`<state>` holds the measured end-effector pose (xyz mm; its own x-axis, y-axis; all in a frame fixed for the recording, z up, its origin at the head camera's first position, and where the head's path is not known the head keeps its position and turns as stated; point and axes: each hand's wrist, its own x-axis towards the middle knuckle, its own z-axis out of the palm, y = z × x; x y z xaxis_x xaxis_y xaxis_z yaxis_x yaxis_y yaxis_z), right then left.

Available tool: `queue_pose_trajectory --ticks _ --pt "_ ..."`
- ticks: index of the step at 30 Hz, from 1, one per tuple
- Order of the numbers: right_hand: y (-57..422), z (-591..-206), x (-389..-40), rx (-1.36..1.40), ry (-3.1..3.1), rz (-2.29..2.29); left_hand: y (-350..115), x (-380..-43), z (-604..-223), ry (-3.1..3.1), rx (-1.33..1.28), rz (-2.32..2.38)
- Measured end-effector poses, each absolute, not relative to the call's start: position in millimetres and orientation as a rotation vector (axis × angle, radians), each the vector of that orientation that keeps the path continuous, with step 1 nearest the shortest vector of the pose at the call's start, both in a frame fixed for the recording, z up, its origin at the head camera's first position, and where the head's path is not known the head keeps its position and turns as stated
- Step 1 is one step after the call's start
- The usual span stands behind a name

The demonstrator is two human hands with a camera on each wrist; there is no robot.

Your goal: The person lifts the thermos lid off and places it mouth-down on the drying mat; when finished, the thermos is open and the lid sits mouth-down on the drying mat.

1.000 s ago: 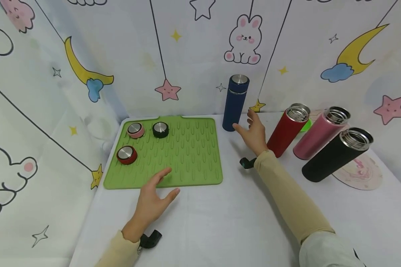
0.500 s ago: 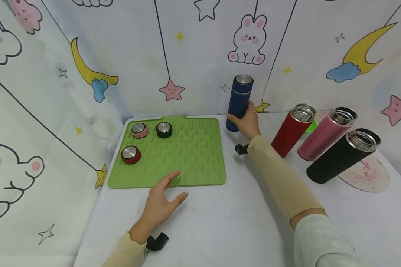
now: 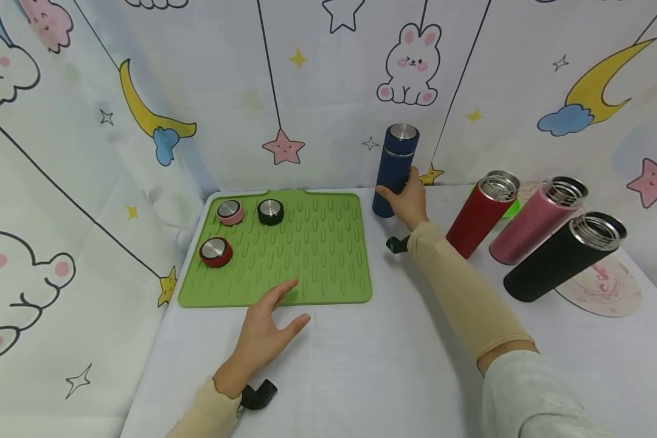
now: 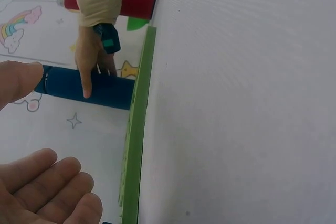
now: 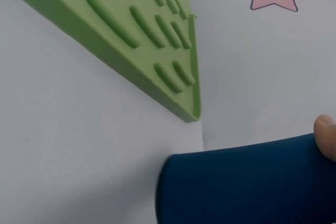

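A blue vacuum flask (image 3: 396,164) with its steel-topped lid on stands at the back of the table, right of the green mat. My right hand (image 3: 407,198) grips its body, thumb on the near left side and fingers behind. In the right wrist view the thumb (image 5: 326,135) lies against the blue flask (image 5: 247,182). My left hand (image 3: 268,331) hovers over the mat's front edge, fingers and thumb spread with nothing between them. The left wrist view shows that hand's relaxed fingers (image 4: 58,187), apart from any object.
Three lids, pink (image 3: 230,212), black (image 3: 271,212) and red (image 3: 216,252), lie on the green mat (image 3: 306,261). Lidless red (image 3: 482,213), pink (image 3: 536,222) and black (image 3: 564,258) flasks stand to the right, beside a round pale mat (image 3: 608,289). A patterned cloth hangs behind.
My right hand has reached the blue flask and taken hold of its body. The left hand stays spread near the mat's front edge. The head view has shifted slightly.
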<state>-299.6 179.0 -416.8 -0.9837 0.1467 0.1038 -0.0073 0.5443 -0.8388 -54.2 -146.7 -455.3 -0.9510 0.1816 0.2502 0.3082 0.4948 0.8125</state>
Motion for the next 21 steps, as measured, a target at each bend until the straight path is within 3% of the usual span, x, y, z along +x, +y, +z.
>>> queue_pose_trajectory --ticks 8,21 --pt "189 -416 -272 -0.093 -2.652 1.380 -141 -56 -454 -2.599 -0.466 -1.497" --pt "195 -396 -192 0.158 -2.608 1.518 -124 -69 -437 -2.560 -0.569 -1.541"
